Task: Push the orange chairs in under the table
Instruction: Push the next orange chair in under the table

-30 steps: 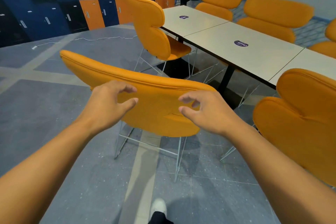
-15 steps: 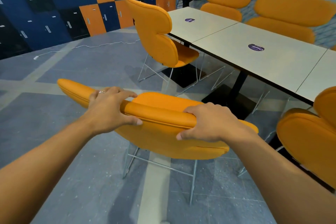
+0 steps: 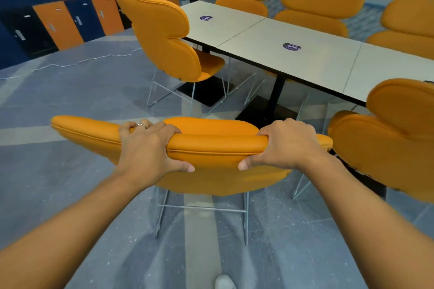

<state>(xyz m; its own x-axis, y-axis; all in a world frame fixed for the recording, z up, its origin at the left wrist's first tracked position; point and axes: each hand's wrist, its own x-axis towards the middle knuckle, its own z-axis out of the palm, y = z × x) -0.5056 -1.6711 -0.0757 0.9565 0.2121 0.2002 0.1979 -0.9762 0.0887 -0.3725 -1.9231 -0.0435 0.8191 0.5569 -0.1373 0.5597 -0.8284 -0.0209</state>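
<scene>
An orange chair on thin metal legs stands right in front of me, its back toward me, a short way off the long white table. My left hand grips the top of its backrest left of centre, and my right hand grips it right of centre. A second orange chair stands at the table's left end, its seat partly under the top. A third orange chair is close on my right, by the table edge.
Three more orange chairs line the table's far side. Black table pedestals stand on the grey floor under the top. Blue and orange lockers cover the left wall. A white cable lies across the floor.
My hands went from hovering open behind the backrest to closing on its top edge. The view has moved nearer the table and the chair sits lower in the frame.
</scene>
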